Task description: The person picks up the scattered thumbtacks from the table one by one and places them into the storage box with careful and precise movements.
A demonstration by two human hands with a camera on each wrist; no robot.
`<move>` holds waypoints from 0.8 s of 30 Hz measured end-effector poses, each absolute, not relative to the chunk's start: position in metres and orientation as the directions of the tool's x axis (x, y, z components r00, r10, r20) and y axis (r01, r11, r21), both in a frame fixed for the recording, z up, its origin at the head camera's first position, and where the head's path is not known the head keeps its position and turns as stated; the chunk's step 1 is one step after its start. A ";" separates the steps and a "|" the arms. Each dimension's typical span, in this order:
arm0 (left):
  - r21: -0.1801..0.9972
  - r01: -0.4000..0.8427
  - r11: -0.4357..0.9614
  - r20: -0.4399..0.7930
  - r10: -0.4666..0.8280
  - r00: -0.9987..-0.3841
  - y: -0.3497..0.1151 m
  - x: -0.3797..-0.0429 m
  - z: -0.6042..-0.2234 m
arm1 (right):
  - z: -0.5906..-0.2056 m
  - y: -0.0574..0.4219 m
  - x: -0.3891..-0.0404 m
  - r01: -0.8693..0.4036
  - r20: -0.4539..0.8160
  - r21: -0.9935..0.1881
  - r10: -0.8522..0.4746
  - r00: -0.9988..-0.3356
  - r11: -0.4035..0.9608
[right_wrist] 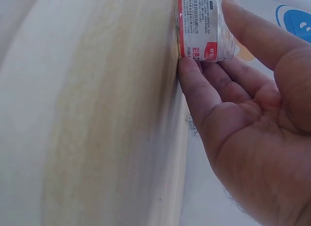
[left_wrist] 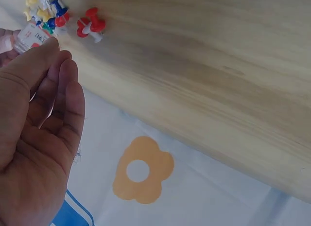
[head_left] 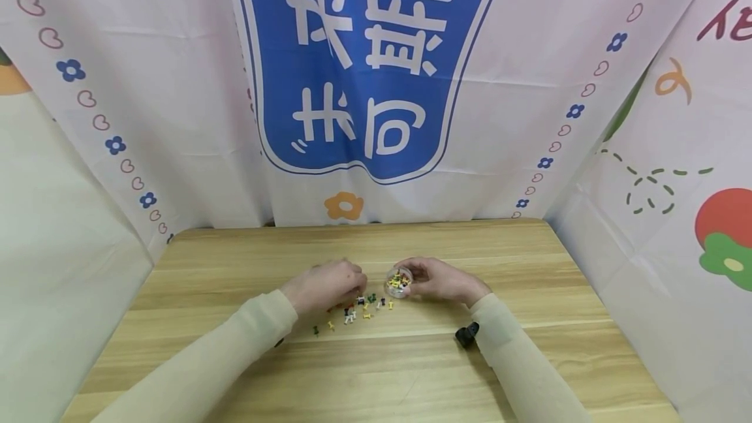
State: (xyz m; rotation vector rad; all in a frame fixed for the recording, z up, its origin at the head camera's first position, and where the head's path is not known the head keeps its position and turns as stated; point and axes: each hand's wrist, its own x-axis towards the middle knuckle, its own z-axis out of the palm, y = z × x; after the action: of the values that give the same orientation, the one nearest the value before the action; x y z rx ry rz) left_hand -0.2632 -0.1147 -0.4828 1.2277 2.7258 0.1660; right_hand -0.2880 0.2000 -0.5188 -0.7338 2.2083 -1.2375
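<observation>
My right hand [head_left: 443, 279] holds a small clear round jar [right_wrist: 200, 24] with a printed label, thumb on one side and fingers on the other. Several coloured push pins [head_left: 399, 279] lie inside it. Just left of the jar, my left hand [head_left: 329, 284] is low over loose push pins [head_left: 350, 314] in white, yellow, green, red and dark colours. The left wrist view has its thumb and curled fingertips close together; whether a pin is between them is hidden. Red and white push pins [left_wrist: 92, 24] lie just beyond those fingertips.
The wooden table [head_left: 411, 371] has its far edge against a printed white cloth [head_left: 194, 149], with more cloth at both sides. A black device [head_left: 467, 335] sits by the right wrist. A green pin [head_left: 316, 330] lies apart toward the near left.
</observation>
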 end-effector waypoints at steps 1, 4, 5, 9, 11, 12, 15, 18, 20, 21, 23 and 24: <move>0.149 0.743 0.652 -0.085 0.757 -0.648 -0.114 -0.263 -0.483 | -0.519 0.200 -0.288 -0.211 -0.160 -0.872 -0.666 -0.729 0.441; 0.108 0.783 0.613 -0.063 0.790 -0.610 -0.114 -0.262 -0.485 | -0.519 0.201 -0.289 -0.217 -0.158 -0.872 -0.670 -0.725 0.439; 0.099 0.793 0.602 -0.059 0.799 -0.599 -0.114 -0.262 -0.485 | -0.519 0.201 -0.289 -0.219 -0.157 -0.871 -0.672 -0.723 0.439; 0.074 0.810 0.581 -0.065 0.814 -0.577 -0.113 -0.262 -0.489 | -0.519 0.201 -0.289 -0.221 -0.156 -0.872 -0.676 -0.720 0.437; 0.070 0.809 0.584 -0.073 0.812 -0.579 -0.112 -0.262 -0.490 | -0.519 0.201 -0.289 -0.221 -0.157 -0.872 -0.677 -0.719 0.437; 0.066 0.808 0.585 -0.076 0.810 -0.581 -0.111 -0.263 -0.491 | -0.519 0.201 -0.289 -0.221 -0.158 -0.871 -0.675 -0.721 0.440; 0.063 0.802 0.594 -0.087 0.804 -0.588 -0.110 -0.263 -0.493 | -0.518 0.201 -0.289 -0.224 -0.162 -0.863 -0.670 -0.724 0.452; 0.070 0.798 0.599 -0.093 0.800 -0.593 -0.109 -0.265 -0.494 | -0.518 0.201 -0.288 -0.225 -0.168 -0.857 -0.663 -0.729 0.464; 0.078 0.793 0.604 -0.097 0.796 -0.597 -0.109 -0.266 -0.495 | -0.518 0.201 -0.289 -0.226 -0.170 -0.855 -0.663 -0.729 0.468; 0.082 0.790 0.607 -0.099 0.794 -0.600 -0.109 -0.266 -0.496 | -0.518 0.201 -0.289 -0.225 -0.171 -0.854 -0.661 -0.730 0.469; 0.089 0.786 0.612 -0.099 0.790 -0.605 -0.109 -0.267 -0.496 | -0.518 0.201 -0.289 -0.224 -0.172 -0.853 -0.660 -0.731 0.470; 0.094 0.783 0.615 -0.098 0.788 -0.607 -0.109 -0.267 -0.497 | -0.518 0.201 -0.289 -0.224 -0.172 -0.854 -0.660 -0.731 0.471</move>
State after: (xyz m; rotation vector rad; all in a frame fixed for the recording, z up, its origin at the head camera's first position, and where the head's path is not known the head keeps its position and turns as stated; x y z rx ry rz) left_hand -0.2671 -0.1089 -0.4969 1.3227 2.7050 0.0624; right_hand -0.2888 0.2011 -0.5185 -0.7334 2.2360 -1.1948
